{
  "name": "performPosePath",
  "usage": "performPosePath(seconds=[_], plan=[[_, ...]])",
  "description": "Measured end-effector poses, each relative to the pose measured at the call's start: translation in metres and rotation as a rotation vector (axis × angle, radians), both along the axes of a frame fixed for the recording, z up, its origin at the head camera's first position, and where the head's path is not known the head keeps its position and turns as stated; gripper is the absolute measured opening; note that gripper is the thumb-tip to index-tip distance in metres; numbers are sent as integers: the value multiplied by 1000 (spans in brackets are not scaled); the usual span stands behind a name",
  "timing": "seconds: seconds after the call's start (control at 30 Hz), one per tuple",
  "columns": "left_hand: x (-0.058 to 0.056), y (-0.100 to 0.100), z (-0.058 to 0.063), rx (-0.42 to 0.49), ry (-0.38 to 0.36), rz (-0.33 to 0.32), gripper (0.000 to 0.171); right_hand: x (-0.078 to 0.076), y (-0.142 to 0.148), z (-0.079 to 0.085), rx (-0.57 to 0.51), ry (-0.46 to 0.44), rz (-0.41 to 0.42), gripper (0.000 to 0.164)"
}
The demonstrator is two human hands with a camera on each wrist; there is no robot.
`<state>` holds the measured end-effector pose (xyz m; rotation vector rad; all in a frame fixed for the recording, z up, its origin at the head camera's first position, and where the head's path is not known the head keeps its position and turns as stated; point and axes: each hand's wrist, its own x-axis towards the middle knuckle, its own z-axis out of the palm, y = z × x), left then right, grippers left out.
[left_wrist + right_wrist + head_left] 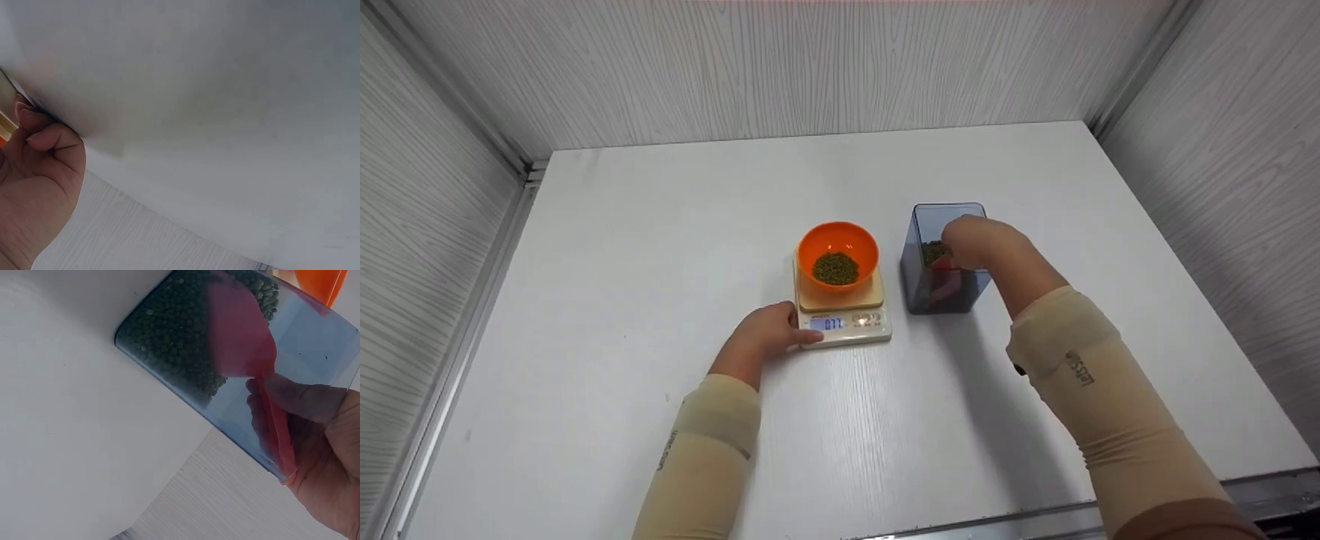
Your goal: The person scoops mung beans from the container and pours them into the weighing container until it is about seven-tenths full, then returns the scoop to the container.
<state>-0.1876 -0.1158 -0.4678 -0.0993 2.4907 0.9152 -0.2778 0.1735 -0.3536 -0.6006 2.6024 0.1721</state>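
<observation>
Standing on a white tabletop [585, 300] before pale wood-grain panels [810, 67], a cream digital kitchen scale [846, 301] sits just left of a tall, translucent blue-grey plastic container [945, 298], whose walls surround part of the right hand [981, 244]. Inside, its fingers are wrapped round the handle of a red plastic scoop [242, 334], the blade against small dark-green beans [169, 343]. A round orange bowl [829, 237] on the scale holds more green beans at its bottom. The left hand [769, 330] grips the scale's near-left corner, thumb on top, fingers bent at its side.
</observation>
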Motion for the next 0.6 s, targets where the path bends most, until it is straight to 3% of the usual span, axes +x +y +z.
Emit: performPosePath(seconds=[0.6], plan=[[1,1,0,-13,6,-1,44,-6,7,-11,-127,4,38,11]])
